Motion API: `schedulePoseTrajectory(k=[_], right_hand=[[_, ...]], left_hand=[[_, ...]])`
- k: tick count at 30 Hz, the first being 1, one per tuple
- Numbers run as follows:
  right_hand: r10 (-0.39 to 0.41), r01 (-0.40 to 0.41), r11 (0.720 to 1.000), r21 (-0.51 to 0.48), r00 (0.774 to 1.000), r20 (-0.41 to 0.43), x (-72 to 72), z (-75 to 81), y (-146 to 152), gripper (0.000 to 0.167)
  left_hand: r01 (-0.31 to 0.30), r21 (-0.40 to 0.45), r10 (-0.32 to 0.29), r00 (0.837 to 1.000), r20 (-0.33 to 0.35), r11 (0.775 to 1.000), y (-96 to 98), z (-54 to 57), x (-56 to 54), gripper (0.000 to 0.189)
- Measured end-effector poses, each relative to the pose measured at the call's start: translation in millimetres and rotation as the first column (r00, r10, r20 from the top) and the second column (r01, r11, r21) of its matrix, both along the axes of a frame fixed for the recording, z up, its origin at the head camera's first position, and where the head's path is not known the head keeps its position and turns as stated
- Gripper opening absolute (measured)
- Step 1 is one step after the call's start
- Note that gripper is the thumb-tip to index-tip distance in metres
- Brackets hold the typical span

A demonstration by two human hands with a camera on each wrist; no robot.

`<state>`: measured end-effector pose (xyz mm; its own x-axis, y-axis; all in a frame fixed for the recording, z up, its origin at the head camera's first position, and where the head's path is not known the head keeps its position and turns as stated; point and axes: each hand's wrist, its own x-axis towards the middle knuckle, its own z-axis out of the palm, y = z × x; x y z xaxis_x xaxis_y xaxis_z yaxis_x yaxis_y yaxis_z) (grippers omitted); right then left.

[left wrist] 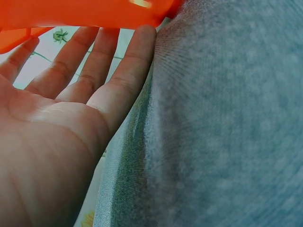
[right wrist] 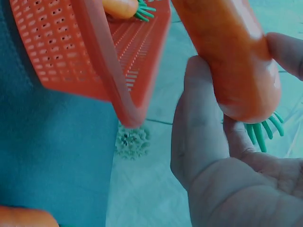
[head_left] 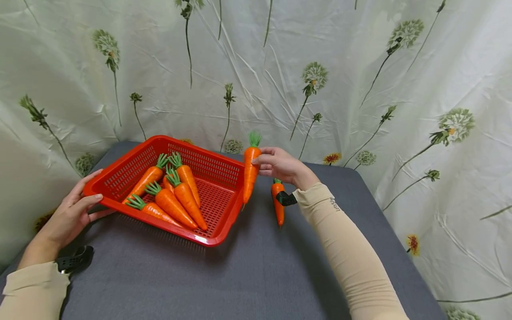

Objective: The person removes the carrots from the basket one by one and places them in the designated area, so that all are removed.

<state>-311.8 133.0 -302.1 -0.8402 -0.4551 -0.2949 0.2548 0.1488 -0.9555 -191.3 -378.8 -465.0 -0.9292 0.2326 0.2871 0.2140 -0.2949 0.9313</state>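
My right hand (head_left: 282,166) pinches an orange carrot (head_left: 250,173) with a green top between thumb and fingers. The carrot hangs tip down beside the right end of a red plastic basket (head_left: 218,238). At the basket's left corner, my left hand (head_left: 74,213) holds the rim, thumb on top and the other fingers below and outside. In the left wrist view those fingers (left wrist: 130,71) reach up to the red rim. Several carrots (head_left: 172,206) lie inside the basket. Another carrot (head_left: 278,204) rests on the table, partly covered by the right wrist's black strap.
A dark grey cloth covers the table (head_left: 248,275). Behind and to the right hangs a pale curtain (head_left: 272,93) printed with dandelions. The table's right edge runs down beside the right forearm.
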Motion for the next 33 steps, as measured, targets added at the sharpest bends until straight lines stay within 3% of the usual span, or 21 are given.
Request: schedulePoseTrajectory(k=[5,18,25,33], right_hand=[[-0.030,0.031,0.999,0.023,0.999,-0.015,0.3,2.0,15,0.066],[-0.075,0.077,0.996,0.048,0.997,-0.024,4.2,-1.8,58,0.061],[-0.107,0.111,0.986,0.122,0.993,-0.040,5.8,-15.0,86,0.057],[-0.135,0.141,0.967,0.214,0.990,-0.043,8.8,-37.5,109,0.067]], left_hand=[[0.013,0.014,-0.012,1.000,-0.021,1.000,-0.6,0.0,0.4,0.067],[-0.024,0.002,0.024,1.000,-0.003,1.000,1.6,2.0,1.8,0.065],[-0.010,0.020,0.010,1.000,-0.010,1.000,2.3,2.0,1.1,0.065],[-0.016,-0.002,0.016,1.000,-0.007,1.000,1.9,-0.1,0.7,0.065]])
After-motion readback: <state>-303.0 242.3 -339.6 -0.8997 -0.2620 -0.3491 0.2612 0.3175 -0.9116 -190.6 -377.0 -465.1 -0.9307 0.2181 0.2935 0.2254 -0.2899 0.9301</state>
